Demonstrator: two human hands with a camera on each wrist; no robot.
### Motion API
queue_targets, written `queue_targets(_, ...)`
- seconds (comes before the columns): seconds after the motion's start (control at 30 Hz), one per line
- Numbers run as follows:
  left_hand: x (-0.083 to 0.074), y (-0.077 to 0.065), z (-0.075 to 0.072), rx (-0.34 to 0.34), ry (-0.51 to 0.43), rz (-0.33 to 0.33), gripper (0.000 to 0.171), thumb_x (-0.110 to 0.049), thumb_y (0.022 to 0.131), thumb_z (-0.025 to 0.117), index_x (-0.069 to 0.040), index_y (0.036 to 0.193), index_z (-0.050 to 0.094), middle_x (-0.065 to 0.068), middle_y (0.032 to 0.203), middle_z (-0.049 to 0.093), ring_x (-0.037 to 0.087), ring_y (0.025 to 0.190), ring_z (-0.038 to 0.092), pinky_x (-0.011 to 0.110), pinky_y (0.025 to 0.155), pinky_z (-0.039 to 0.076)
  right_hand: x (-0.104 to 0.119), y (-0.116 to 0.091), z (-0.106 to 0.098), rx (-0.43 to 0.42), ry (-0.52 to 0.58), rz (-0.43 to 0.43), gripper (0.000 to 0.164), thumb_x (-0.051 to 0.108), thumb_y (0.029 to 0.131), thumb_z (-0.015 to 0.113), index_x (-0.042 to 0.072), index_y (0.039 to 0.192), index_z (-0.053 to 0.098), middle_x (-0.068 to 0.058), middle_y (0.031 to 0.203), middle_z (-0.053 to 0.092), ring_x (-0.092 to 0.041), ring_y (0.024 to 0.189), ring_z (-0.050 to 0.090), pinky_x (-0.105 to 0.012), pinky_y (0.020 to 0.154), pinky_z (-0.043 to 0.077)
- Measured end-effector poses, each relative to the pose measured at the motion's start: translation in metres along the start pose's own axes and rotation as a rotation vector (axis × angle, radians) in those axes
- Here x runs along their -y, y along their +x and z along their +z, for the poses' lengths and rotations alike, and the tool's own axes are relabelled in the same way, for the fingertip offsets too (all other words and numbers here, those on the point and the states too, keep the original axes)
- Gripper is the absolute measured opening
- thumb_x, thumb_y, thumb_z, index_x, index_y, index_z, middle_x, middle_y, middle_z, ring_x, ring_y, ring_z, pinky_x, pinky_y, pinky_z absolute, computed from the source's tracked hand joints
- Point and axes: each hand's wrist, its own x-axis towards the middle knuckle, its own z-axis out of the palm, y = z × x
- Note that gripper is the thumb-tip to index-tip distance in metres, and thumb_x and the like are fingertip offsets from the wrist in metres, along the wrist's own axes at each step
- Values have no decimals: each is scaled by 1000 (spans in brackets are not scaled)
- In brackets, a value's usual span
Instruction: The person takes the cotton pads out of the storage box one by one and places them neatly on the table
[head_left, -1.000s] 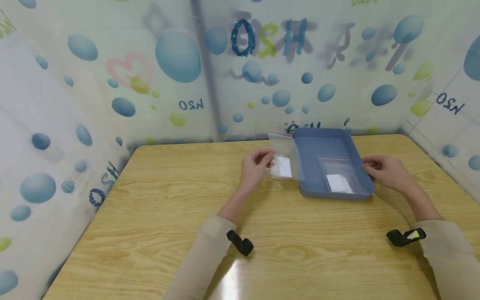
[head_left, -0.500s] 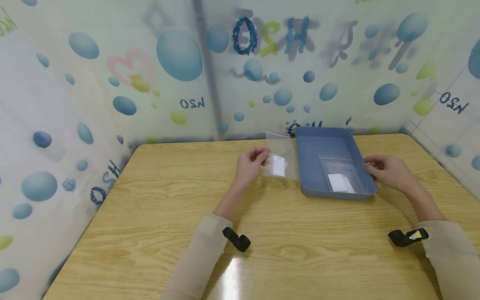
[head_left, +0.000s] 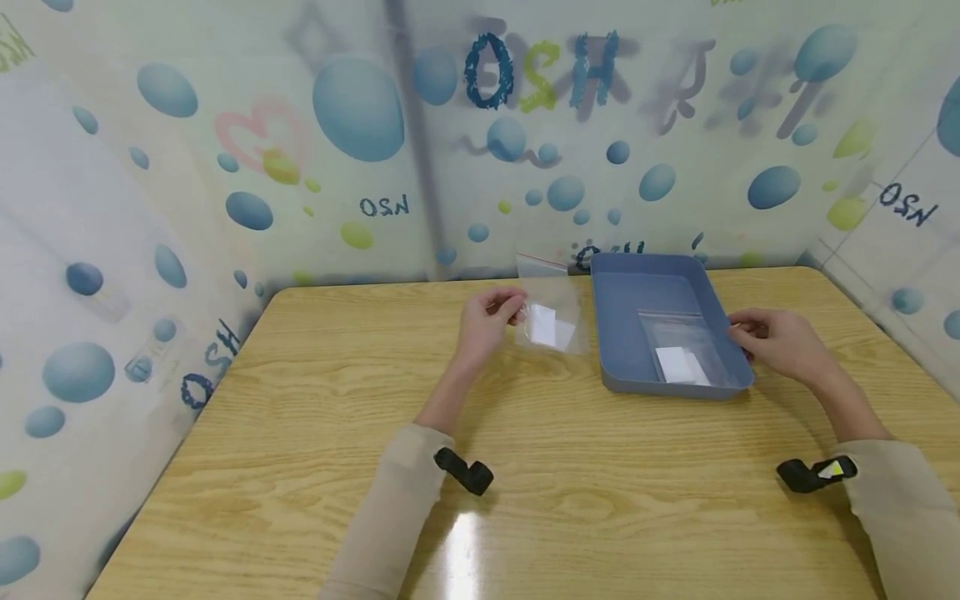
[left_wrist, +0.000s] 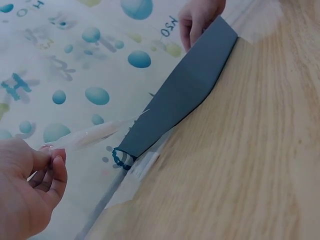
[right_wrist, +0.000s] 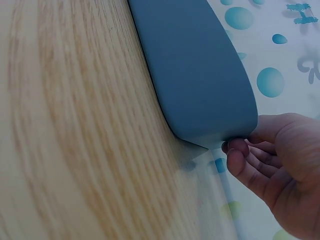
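My left hand pinches a clear zip bag at its left side, just left of the tray; white paper pieces show in it. Seen edge-on in the left wrist view, the bag extends from the thumb and fingertips of my left hand. A blue-grey tray sits on the table, a second zip bag with white paper lying inside at its near right. My right hand holds the tray's right wall; in the right wrist view its curled fingers meet the tray's corner.
The wooden table reaches from the near edge to a patterned curtain at the back. The tray stands close to that back edge. Black wrist cameras sit on both sleeves.
My left hand has moved left with the zip bag, bringing it from over the tray's left rim to beside it. My right hand stays at the tray's right wall.
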Motion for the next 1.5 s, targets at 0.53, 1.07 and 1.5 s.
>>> queue_targets(0.53,-3,7,-21,-61,-24,-23,16,0,99,61,12,106,69,7,87,64,9,69,60,18,66,53,0,0,1,-10,-6,-10,37,15,103,58,-17,122,59,-14,90,69,-7,59,59,-26,55,51)
queue_targets(1.07,4,11,-43,-125,-19,-118,18,-2,99,62,12,109,69,8,88,63,10,71,60,18,66,53,-1,-1,2,-23,-15,-25,35,14,103,59,-16,121,60,-14,90,69,-6,59,59,-26,54,51)
queue_targets(1.5,10,12,-53,-161,3,-156,19,-5,100,63,11,108,69,8,87,63,10,69,59,19,65,52,-1,0,2,-19,-17,-21,36,14,103,59,-16,122,60,-13,89,69,-6,59,59,-26,54,50)
